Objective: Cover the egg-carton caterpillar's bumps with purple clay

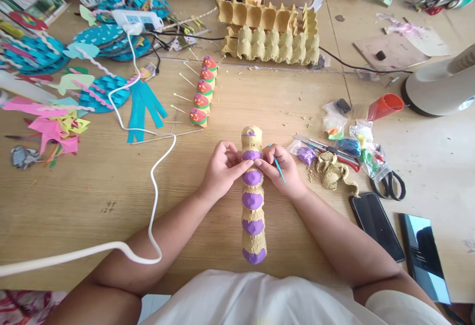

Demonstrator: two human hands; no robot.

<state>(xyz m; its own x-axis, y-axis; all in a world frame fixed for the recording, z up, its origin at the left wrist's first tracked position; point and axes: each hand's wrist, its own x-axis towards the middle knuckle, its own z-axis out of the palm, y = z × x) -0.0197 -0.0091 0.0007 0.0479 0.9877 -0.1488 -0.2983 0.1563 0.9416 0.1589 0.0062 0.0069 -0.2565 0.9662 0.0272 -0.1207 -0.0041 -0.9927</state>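
Observation:
A strip of egg carton cups (254,216) lies lengthwise in front of me, with purple clay on several of its bumps. My left hand (225,169) pinches the strip from the left, its thumb on the second purple patch from the far end. From the right, my right hand (284,171) presses its thumb against the same patch. A thin blue tool (279,169) is tucked between the right hand's fingers. The undersides of both hands' grip are partly hidden. Beyond the left hand stands a finished-looking red and green caterpillar (201,90) with pins beside it.
Egg cartons (278,45) lie at the back. On the right are bagged clay (349,146), a craft knife (326,151), scissors (389,185), carton scraps (330,171) and a phone (375,223). A white cable (155,186) crosses the left side, near paper crafts (104,92).

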